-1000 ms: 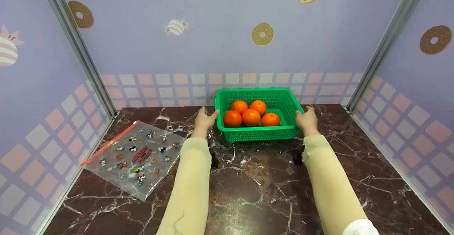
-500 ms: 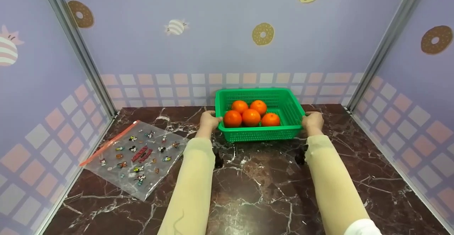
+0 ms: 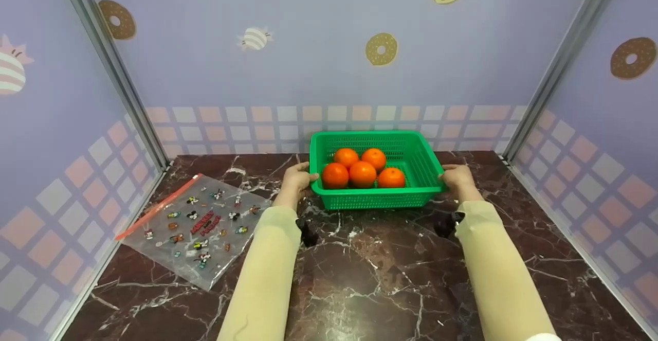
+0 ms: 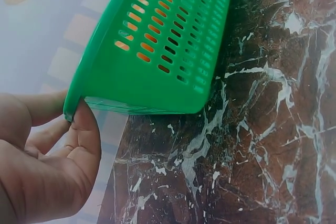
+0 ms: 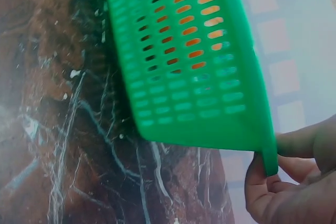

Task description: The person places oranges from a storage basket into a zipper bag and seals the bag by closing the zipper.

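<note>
A green plastic basket (image 3: 378, 199) with slotted walls stands near the back wall and holds several oranges (image 3: 362, 174) in its left and middle part. My left hand (image 3: 297, 177) pinches the rim at the basket's left side. In the left wrist view that hand (image 4: 55, 156) has its thumb on one face of the rim and curled fingers under the other. On the opposite side, my right hand (image 3: 457, 178) grips the right rim. The right wrist view shows the same pinch, with the rim between thumb and fingers of the right hand (image 5: 296, 174).
To the left, a clear zip bag (image 3: 205, 228) with an orange-red seal and small printed figures lies flat on the dark marbled table (image 3: 370, 289). Patterned panels enclose the table at the back (image 3: 329, 73), left and right.
Both hands have closed from beside the basket onto its rims. The basket has since shifted slightly toward me, its oranges with it. The zip bag stays put.
</note>
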### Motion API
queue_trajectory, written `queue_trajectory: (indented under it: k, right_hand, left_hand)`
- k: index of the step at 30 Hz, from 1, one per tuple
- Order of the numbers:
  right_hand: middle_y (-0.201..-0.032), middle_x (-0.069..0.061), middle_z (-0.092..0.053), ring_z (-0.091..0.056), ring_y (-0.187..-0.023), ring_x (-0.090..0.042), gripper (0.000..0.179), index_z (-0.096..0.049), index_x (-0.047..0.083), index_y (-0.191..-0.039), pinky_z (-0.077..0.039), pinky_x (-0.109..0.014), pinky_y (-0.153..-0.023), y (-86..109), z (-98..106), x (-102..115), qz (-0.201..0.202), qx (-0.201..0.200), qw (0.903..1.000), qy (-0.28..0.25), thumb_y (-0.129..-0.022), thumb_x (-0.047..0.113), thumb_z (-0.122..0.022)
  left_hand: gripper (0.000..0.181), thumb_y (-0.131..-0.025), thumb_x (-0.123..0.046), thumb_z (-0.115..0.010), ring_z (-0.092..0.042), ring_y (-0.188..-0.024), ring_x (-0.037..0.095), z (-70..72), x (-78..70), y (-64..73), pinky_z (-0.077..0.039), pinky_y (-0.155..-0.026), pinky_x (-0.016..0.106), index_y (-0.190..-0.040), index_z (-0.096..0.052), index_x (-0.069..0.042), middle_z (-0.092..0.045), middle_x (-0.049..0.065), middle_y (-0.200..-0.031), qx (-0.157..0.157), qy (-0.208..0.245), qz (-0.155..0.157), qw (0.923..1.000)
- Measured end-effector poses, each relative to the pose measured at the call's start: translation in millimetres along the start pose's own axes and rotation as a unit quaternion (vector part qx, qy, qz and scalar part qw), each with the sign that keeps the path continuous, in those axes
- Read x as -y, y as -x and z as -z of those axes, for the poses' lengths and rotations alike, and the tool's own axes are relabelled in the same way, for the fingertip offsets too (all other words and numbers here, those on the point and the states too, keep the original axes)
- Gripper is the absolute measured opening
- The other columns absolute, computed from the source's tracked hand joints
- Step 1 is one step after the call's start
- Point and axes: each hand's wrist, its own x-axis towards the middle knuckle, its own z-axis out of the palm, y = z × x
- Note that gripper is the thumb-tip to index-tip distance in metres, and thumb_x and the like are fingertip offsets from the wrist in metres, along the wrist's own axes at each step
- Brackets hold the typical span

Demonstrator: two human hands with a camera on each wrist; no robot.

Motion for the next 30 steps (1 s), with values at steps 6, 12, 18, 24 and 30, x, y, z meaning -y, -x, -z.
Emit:
queue_trajectory:
  k: [6, 12, 18, 24, 30]
  right_hand:
    - [-0.165, -0.026, -0.029, -0.040, -0.148, -0.040, 0.060, -0.025, 0.005, -0.163, -0.043, -0.046, -0.118, 3.1, 6.1, -5.4, -0.008, 0.049, 0.9981, -0.036, -0.106, 0.001, -0.043]
    - [-0.166, -0.024, -0.028, -0.040, -0.149, -0.039, 0.059, -0.026, 0.006, -0.163, -0.043, -0.043, -0.118, 8.0, 9.9, -15.6, 0.000, 0.075, 0.9947, -0.071, -0.107, 0.003, -0.045]
    - [-0.165, -0.025, -0.029, -0.049, -0.139, -0.032, 0.061, -0.026, 0.004, -0.163, -0.055, -0.025, -0.092, 20.8, 8.1, -24.9, 0.013, 0.073, 0.9918, -0.104, -0.106, 0.003, -0.048]
    - [-0.161, -0.027, -0.036, -0.061, -0.117, -0.018, 0.060, -0.030, 0.002, -0.161, -0.056, -0.019, -0.080, 34.4, 5.4, -32.0, 0.032, 0.065, 0.9916, -0.107, -0.105, 0.005, -0.051]
    - [-0.125, -0.009, -0.067, -0.052, -0.063, 0.000, 0.058, -0.039, 0.000, -0.157, -0.049, -0.019, -0.065, 49.9, 6.3, -38.4, 0.045, 0.040, 0.9956, -0.071, -0.101, 0.006, -0.056]
  left_hand:
    - [0.066, -0.102, -0.008, -0.062, -0.059, -0.130, 0.032, 7.9, 4.5, 4.9, -0.052, -0.107, 0.046, -0.162, -0.036, -0.019, -0.034, 0.011, -0.167, 0.018, 0.000, 0.000, 0.9998]
    - [0.065, -0.102, -0.011, -0.064, -0.058, -0.132, 0.030, 13.0, 13.5, 8.9, -0.054, -0.104, 0.044, -0.161, -0.038, -0.021, -0.026, 0.008, -0.171, 0.022, -0.006, -0.007, 0.9997]
    - [0.064, -0.101, -0.008, -0.063, -0.057, -0.134, 0.031, 16.3, 22.5, 18.4, -0.057, -0.094, 0.034, -0.160, -0.039, -0.015, -0.038, 0.012, -0.165, 0.016, -0.013, -0.036, 0.9991]
    - [0.064, -0.100, -0.005, -0.064, -0.072, -0.104, 0.026, 20.0, 29.5, 31.4, -0.059, -0.067, 0.024, -0.158, -0.041, -0.013, -0.056, 0.022, -0.147, 0.010, 0.021, -0.036, 0.9991]
    - [0.065, -0.098, -0.001, -0.065, -0.073, -0.085, 0.018, 23.0, 40.8, 45.0, -0.063, -0.067, 0.030, -0.158, -0.040, -0.010, -0.058, 0.030, -0.141, 0.011, 0.044, -0.052, 0.9976]
